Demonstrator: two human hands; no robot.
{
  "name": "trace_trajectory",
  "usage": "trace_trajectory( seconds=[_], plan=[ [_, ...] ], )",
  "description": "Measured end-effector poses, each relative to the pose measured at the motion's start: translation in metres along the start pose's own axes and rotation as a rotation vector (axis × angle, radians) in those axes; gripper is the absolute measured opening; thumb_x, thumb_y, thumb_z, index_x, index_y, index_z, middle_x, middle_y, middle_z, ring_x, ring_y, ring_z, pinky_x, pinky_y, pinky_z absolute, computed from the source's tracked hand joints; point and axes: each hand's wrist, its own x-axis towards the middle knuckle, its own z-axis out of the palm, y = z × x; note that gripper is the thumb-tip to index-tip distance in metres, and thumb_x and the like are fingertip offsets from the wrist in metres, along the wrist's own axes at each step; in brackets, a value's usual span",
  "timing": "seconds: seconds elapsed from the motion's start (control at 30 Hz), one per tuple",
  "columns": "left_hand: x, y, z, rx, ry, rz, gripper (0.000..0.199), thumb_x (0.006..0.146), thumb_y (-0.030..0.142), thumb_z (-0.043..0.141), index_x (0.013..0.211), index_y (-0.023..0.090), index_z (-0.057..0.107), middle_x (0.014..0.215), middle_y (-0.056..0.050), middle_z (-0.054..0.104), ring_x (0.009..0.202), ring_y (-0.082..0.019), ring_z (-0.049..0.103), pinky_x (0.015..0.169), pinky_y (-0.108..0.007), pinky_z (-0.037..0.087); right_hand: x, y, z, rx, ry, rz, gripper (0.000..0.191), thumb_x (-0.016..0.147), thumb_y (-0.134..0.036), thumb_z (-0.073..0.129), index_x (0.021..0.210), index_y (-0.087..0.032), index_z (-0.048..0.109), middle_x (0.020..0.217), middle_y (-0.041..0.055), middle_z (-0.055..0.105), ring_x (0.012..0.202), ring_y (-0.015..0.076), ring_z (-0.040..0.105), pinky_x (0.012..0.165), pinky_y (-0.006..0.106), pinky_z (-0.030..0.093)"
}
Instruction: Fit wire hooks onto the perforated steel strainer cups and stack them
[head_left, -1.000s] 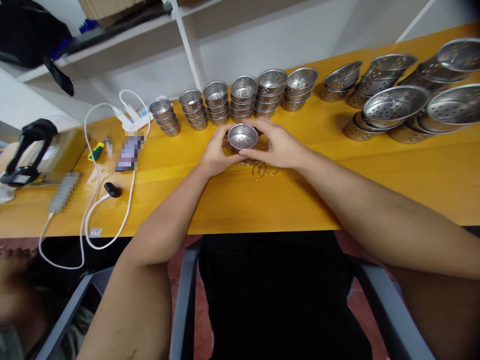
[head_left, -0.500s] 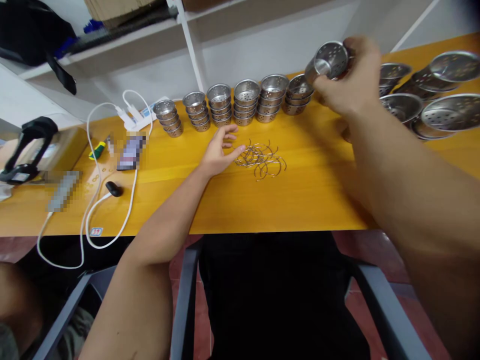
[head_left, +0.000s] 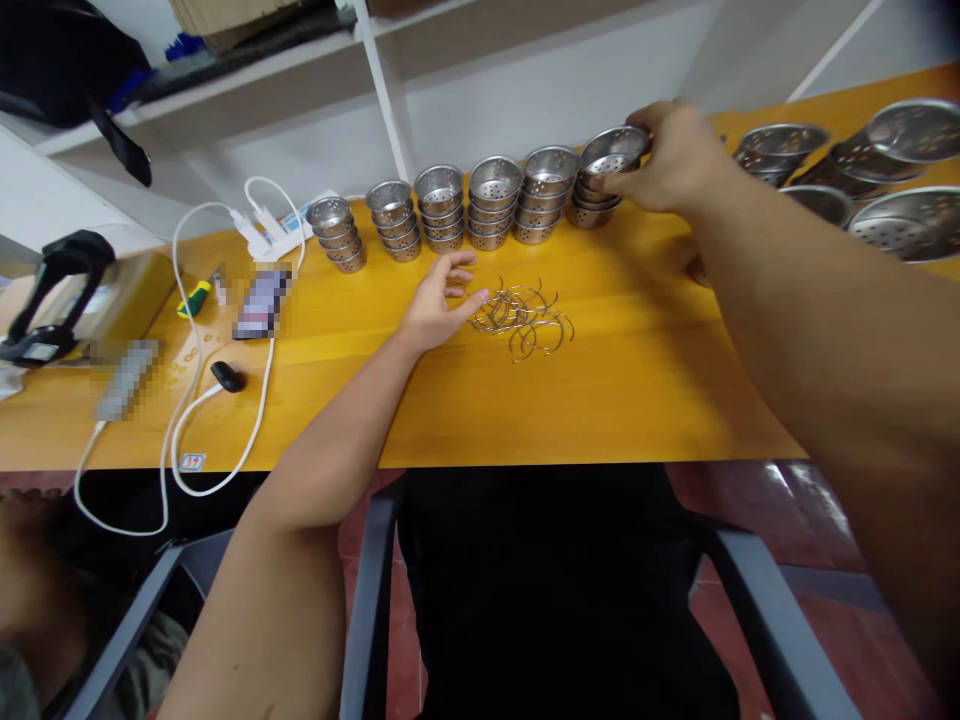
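Yellow-brown wooden bench [head_left: 465, 410], lit fairly evenly, with a soft shadow across its right half. Directly behind the bench, white shelving [head_left: 225, 88], divided by a slim upright [head_left: 384, 95] and backed by a pale grey wall [head_left: 555, 80]. Below the bench's front edge, reddish floor tiles [head_left: 403, 640], glossy toward the right. Just in front of the bench, grey chair armrests [head_left: 367, 600]; below the bench's left part, another grey armrest [head_left: 127, 632].
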Motion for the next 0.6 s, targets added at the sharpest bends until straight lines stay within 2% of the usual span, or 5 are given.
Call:
trace_trajectory(
  seconds=[0.1,0.17,0.27,0.4,0.6],
  plan=[
    [0.000,0.002,0.000,-0.011,-0.016,-0.022,0.068,0.103,0.053,0.092,0.162,0.030,0.066,0.173,-0.017,0.076,0.139,-0.029,0.078,0.107,-0.044,0.072,-0.004,-0.006,-0.001,0.068,-0.008,0.043,0.108,0.102,-0.045,0.103,0.189,0.003,0.060,0.186,0.0347,0.065,0.171,0.0342,0.072,0.127,0.034,0.054],
    [-0.001,0.006,-0.001,-0.019,-0.026,-0.033,0.068,0.104,0.053,0.091,0.162,0.030,0.065,0.174,-0.017,0.075,0.140,-0.029,0.078,0.108,-0.044,0.071,-0.004,-0.008,0.000,0.103,-0.031,0.071,0.104,0.112,-0.048,0.095,0.193,0.004,0.055,0.186,0.0343,0.066,0.171,0.0346,0.072,0.131,0.035,0.054],
    [-0.002,0.017,-0.004,-0.019,-0.042,-0.069,0.064,0.106,0.051,0.090,0.161,0.030,0.064,0.174,-0.016,0.075,0.143,-0.028,0.079,0.110,-0.042,0.071,-0.002,-0.006,0.001,0.112,-0.112,0.077,0.090,0.123,-0.034,0.092,0.197,-0.003,0.052,0.186,0.0298,0.070,0.173,0.0372,0.072,0.143,0.043,0.055],
    [-0.003,0.029,-0.005,0.000,-0.044,-0.092,0.061,0.107,0.045,0.091,0.160,0.030,0.064,0.174,-0.016,0.076,0.143,-0.027,0.080,0.112,-0.040,0.071,-0.001,0.001,0.004,0.076,-0.159,0.016,0.091,0.125,-0.031,0.090,0.200,-0.008,0.045,0.194,0.0310,0.060,0.183,0.0411,0.063,0.154,0.055,0.050],
    [-0.003,0.032,-0.006,0.013,-0.046,-0.102,0.061,0.106,0.040,0.092,0.160,0.028,0.066,0.174,-0.018,0.077,0.143,-0.028,0.082,0.112,-0.041,0.073,0.001,0.005,0.005,0.026,-0.154,-0.012,0.091,0.124,-0.038,0.093,0.197,-0.006,0.048,0.192,0.0350,0.060,0.181,0.0446,0.064,0.153,0.059,0.050]
  ],
)
